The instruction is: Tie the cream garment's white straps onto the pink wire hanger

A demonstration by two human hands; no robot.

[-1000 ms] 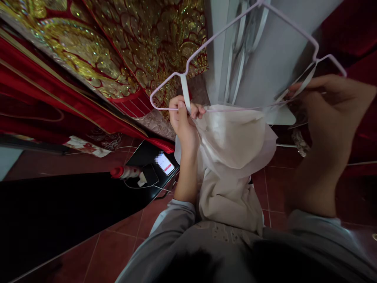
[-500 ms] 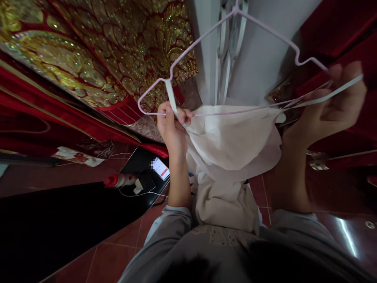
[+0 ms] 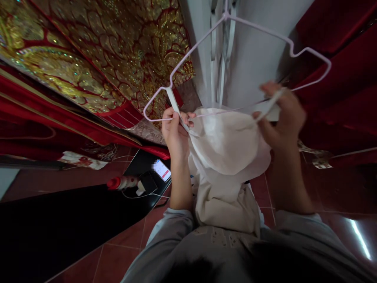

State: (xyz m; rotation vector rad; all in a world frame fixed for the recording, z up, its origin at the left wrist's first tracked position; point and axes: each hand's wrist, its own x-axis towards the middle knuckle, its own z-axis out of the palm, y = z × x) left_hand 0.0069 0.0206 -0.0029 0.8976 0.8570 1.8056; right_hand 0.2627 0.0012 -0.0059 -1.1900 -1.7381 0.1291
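Observation:
A pale pink clothes hanger [image 3: 198, 46] hangs ahead of me. A white garment [image 3: 228, 145] droops below its bottom bar. One white strap [image 3: 173, 99] of the garment is looped over the hanger's left notch. My left hand [image 3: 176, 131] is closed around the bottom bar near that end, with the strap's lower part at its fingers. Smeared by motion, my right hand [image 3: 284, 116] holds the other strap [image 3: 271, 105] near the right part of the bar. That strap is off the hanger's right notch [image 3: 292, 52].
Red garments with gold sequins [image 3: 118, 51] hang at left, and red cloth [image 3: 350, 67] at right. A black table [image 3: 73, 224] at lower left bears a lit phone [image 3: 161, 169] and a red-capped bottle [image 3: 122, 182]. Grey metal rails [image 3: 216, 67] stand behind the hanger.
My right hand has moved left and inward with its strap, away from the hanger's right end, which now shows. My left hand keeps its grip. The hanger sits slightly lower in view.

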